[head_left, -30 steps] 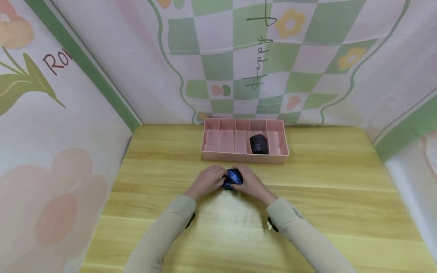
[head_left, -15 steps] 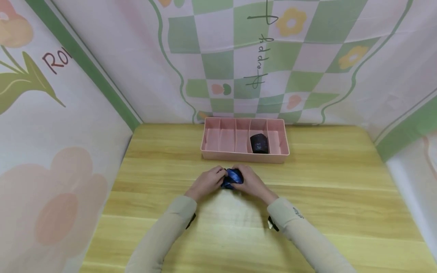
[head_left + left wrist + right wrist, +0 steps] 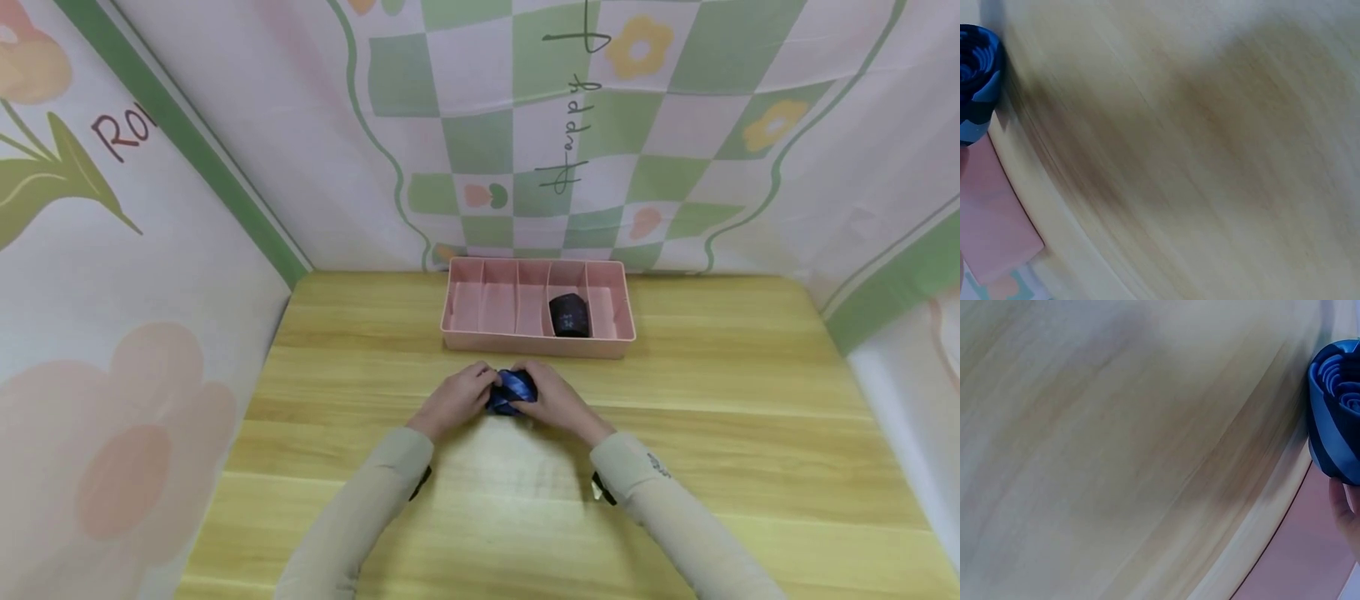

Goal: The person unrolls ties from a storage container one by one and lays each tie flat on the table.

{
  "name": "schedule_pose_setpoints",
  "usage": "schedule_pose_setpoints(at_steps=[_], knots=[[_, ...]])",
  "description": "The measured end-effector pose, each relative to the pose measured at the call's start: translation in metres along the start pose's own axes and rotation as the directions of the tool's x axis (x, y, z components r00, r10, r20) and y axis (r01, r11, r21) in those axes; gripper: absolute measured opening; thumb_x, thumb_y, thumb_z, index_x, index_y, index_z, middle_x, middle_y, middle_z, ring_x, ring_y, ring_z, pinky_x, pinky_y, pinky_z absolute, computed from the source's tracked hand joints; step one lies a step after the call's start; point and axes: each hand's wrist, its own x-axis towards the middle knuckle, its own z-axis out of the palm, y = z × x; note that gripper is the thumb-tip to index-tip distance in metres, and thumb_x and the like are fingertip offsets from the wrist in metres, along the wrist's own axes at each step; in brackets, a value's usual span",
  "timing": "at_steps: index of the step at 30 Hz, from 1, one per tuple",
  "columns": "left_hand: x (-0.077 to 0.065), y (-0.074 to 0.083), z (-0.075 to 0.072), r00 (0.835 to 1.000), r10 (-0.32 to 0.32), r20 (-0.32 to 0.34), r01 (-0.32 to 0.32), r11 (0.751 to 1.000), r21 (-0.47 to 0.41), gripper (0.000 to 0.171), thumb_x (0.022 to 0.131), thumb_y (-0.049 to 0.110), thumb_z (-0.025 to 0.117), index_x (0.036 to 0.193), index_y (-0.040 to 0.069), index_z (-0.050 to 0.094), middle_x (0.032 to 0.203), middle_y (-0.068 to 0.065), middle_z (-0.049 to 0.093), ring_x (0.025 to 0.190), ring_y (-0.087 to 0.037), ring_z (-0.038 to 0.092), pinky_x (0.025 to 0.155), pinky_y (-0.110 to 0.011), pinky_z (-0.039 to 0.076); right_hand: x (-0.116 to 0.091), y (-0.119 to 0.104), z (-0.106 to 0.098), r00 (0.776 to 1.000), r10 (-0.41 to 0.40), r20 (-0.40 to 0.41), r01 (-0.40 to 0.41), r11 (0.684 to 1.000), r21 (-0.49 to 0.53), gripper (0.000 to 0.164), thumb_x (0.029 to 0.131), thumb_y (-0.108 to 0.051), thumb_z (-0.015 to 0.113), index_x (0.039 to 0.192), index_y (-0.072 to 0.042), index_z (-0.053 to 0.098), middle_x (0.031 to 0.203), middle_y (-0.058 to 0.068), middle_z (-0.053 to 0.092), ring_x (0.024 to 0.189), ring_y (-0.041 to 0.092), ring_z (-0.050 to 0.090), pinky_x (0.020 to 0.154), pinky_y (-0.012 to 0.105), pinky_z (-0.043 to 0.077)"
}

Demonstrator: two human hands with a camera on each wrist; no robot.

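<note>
Blue striped roll [image 3: 514, 388] just on near side of pink divided tray [image 3: 525, 342], left hand [image 3: 459, 398] and right hand [image 3: 561, 402] both gripping it; right edged slightly outward, likely adjusting roll, not done

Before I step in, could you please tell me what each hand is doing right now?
Left hand: holding the left side of the blue striped roll.
Right hand: holding the same roll's right side.
</note>
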Motion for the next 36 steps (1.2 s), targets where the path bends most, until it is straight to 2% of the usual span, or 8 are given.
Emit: schedule_pose_setpoints(at_steps=[8, 13, 20, 26, 31, 33, 36], knots=[[0.005, 0.000, -0.003, 0.996, -0.080, 0.030, 0.081, 0.995, -0.054, 0.013, 0.094, 0.008, 0.056, 0.104, 0.007, 0.063, 0.106, -0.006, 0.065, 0.099, -0.017, 0.063, 0.088, -0.028, 0.055, 0.000, 0.002, -0.002, 1.000, 0.006, 0.013, -0.005, 1.000, -0.010, 0.053, 0.077, -0.007, 0.076, 0.122, 0.003, 0.050, 0.119, 0.022, 0.060, 0.110, 0.035, 0.058, 0.096, 0.051, 0.050], [0.004, 0.000, -0.004, 0.996, -0.079, 0.032, 0.082, 0.993, -0.090, 0.013, 0.093, 0.005, 0.055, 0.104, 0.005, 0.062, 0.106, -0.007, 0.064, 0.098, -0.018, 0.062, 0.088, -0.029, 0.055, 0.000, 0.001, -0.004, 1.000, -0.004, 0.017, 0.004, 1.000, -0.017, 0.054, 0.075, -0.003, 0.076, 0.122, 0.004, 0.049, 0.118, 0.023, 0.060, 0.109, 0.036, 0.058, 0.095, 0.052, 0.050], [0.002, 0.000, -0.004, 0.997, -0.075, 0.022, 0.077, 0.993, -0.094, 0.011, 0.094, 0.005, 0.055, 0.103, 0.007, 0.062, 0.105, -0.006, 0.063, 0.095, -0.016, 0.062, 0.086, -0.027, 0.056, 0.000, 0.001, -0.003, 0.999, 0.014, 0.032, -0.013, 1.000, -0.027, 0.060, 0.075, -0.003, 0.075, 0.128, 0.004, 0.047, 0.125, 0.023, 0.057, 0.116, 0.037, 0.055, 0.102, 0.052, 0.046], [0.000, 0.000, -0.004, 0.995, -0.091, 0.044, 0.095, 0.992, -0.087, 0.010, 0.095, 0.007, 0.054, 0.102, 0.008, 0.061, 0.105, -0.005, 0.061, 0.095, -0.015, 0.061, 0.086, -0.026, 0.055, -0.003, 0.001, -0.004, 0.996, -0.063, 0.058, 0.069, 0.992, -0.110, 0.062, 0.077, -0.005, 0.074, 0.135, -0.007, 0.050, 0.124, 0.021, 0.055, 0.114, 0.037, 0.054, 0.099, 0.054, 0.047], [-0.003, -0.004, -0.003, 0.997, -0.063, 0.045, 0.068, 0.990, -0.123, 0.011, 0.094, 0.004, 0.054, 0.102, 0.007, 0.061, 0.107, -0.006, 0.060, 0.099, -0.017, 0.060, 0.090, -0.028, 0.054, -0.005, 0.005, -0.003, 0.990, -0.126, 0.068, 0.135, 0.977, -0.162, 0.058, 0.078, -0.005, 0.072, 0.133, -0.012, 0.055, 0.118, 0.022, 0.053, 0.105, 0.036, 0.055, 0.092, 0.053, 0.050], [-0.005, -0.007, -0.002, 0.996, -0.079, 0.039, 0.084, 0.988, -0.129, 0.013, 0.093, 0.002, 0.054, 0.103, 0.008, 0.062, 0.108, -0.006, 0.061, 0.101, -0.018, 0.061, 0.092, -0.029, 0.054, -0.007, 0.009, -0.003, 0.991, -0.121, 0.060, 0.128, 0.982, -0.141, 0.056, 0.079, -0.005, 0.072, 0.132, -0.011, 0.055, 0.120, 0.022, 0.052, 0.106, 0.037, 0.055, 0.092, 0.053, 0.051], [-0.011, -0.015, -0.001, 0.986, -0.155, 0.055, 0.161, 0.977, -0.139, 0.016, 0.093, 0.001, 0.055, 0.104, 0.008, 0.064, 0.109, -0.005, 0.063, 0.103, -0.018, 0.062, 0.094, -0.029, 0.054, -0.010, 0.017, -0.003, 0.995, -0.084, 0.045, 0.088, 0.992, -0.095, 0.056, 0.079, -0.003, 0.071, 0.132, -0.011, 0.053, 0.123, 0.021, 0.052, 0.108, 0.037, 0.056, 0.093, 0.053, 0.052]])
